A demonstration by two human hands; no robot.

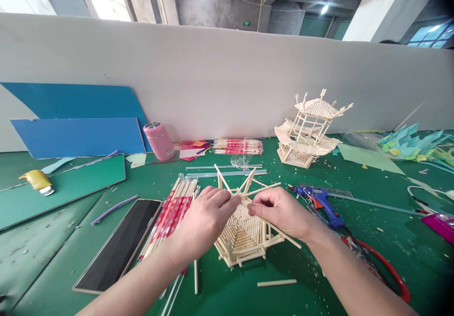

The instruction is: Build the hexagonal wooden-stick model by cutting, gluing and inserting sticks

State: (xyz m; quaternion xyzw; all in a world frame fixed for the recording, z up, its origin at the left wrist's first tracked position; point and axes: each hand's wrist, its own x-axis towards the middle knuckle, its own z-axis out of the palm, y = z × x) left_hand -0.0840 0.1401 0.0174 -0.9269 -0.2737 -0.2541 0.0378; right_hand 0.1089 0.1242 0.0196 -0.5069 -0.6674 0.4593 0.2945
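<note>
A hexagonal roof piece (244, 238) built of pale wooden sticks rests on the green table (319, 283) in front of me, with several loose sticks fanning up from its top. My left hand (205, 221) pinches those sticks at the peak from the left. My right hand (282, 212) pinches a thin stick (264, 190) at the same peak from the right. Both hands meet above the piece's centre. A short loose stick (276, 283) lies on the table below it.
A bundle of chopsticks (170, 214) lies by my left hand, beside a dark tablet (120, 245). A blue glue gun (321, 200) and red-handled tool (386, 266) sit right. A finished stick pavilion (307, 131), wrapped chopsticks (237, 146) and a pink bottle (158, 140) stand behind.
</note>
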